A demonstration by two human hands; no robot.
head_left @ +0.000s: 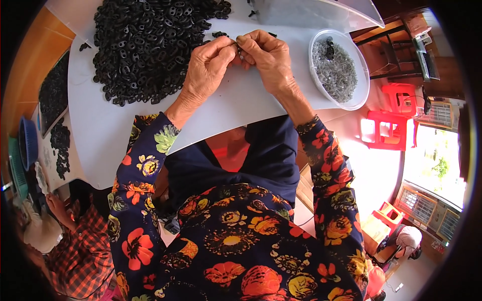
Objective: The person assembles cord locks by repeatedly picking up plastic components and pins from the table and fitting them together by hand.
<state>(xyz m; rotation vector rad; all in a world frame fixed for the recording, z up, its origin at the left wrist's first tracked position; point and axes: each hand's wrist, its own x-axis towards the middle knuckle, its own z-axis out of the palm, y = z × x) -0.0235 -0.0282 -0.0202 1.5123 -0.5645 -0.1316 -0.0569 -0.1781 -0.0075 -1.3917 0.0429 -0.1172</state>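
My left hand (213, 62) and my right hand (267, 56) meet over the white table, fingertips pinched together. Between them is a small dark piece (239, 50), mostly covered by the fingers, so its kind does not show. Left of my left hand spreads a big heap of small black oval plastic parts with two holes (145, 47). To the right of my right hand stands a round clear tub (362, 89) of small clear plastic pieces (334, 70), with a black part (330, 49) lying on top.
A large clear plastic bin (316, 14) stands at the table's far side. More black parts (61, 148) lie at the left, near a blue basket (27, 143) and a person in a checked shirt (85, 256). Red stools (386, 130) stand on the floor at right.
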